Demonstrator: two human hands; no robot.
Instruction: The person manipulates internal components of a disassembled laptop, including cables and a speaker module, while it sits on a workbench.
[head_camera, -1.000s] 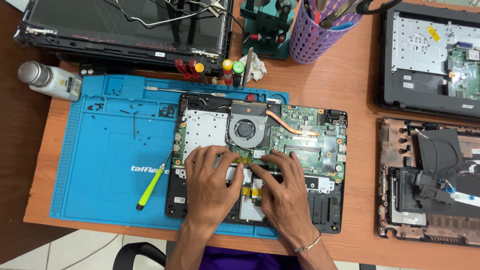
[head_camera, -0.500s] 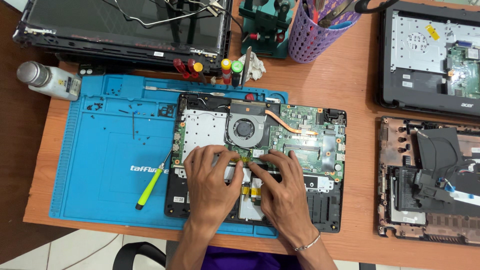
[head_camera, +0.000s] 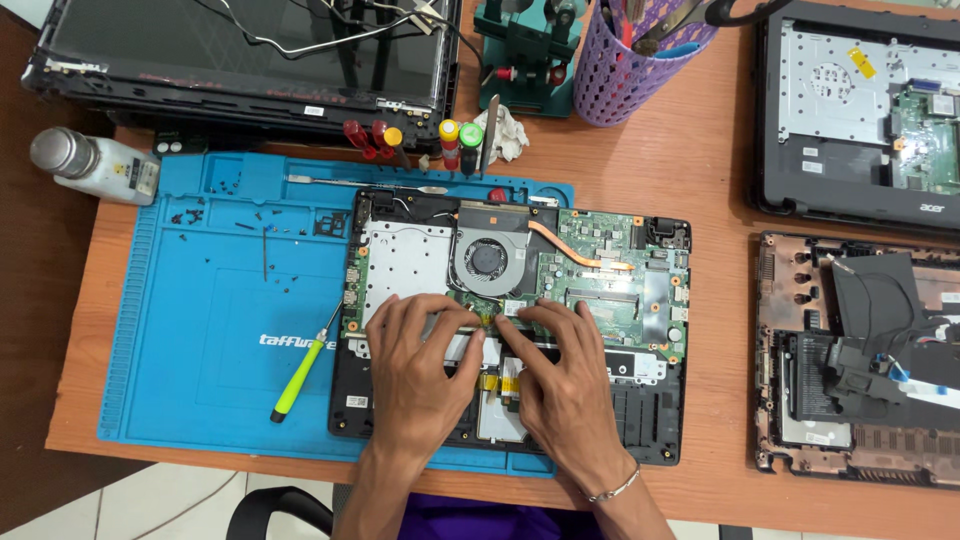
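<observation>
An opened laptop base (head_camera: 655, 425) lies on a blue work mat (head_camera: 200, 330), showing its green board (head_camera: 620, 290), round fan (head_camera: 488, 257) and copper heat pipe. My left hand (head_camera: 420, 365) and my right hand (head_camera: 560, 375) both rest on the middle of the board just below the fan. The fingertips of both hands press side by side on a small part near the fan's lower edge. What lies under the fingers is hidden. Neither hand holds a tool.
A green-handled screwdriver (head_camera: 300, 375) lies on the mat left of the laptop, with several loose screws (head_camera: 240, 225) above it. A detached screen (head_camera: 250, 60), a bottle (head_camera: 90, 165), a purple tool basket (head_camera: 625, 70) and two other opened laptops (head_camera: 860, 120) (head_camera: 860, 360) surround the mat.
Both hands stay on the board below the fan. The fingertips have shifted only slightly.
</observation>
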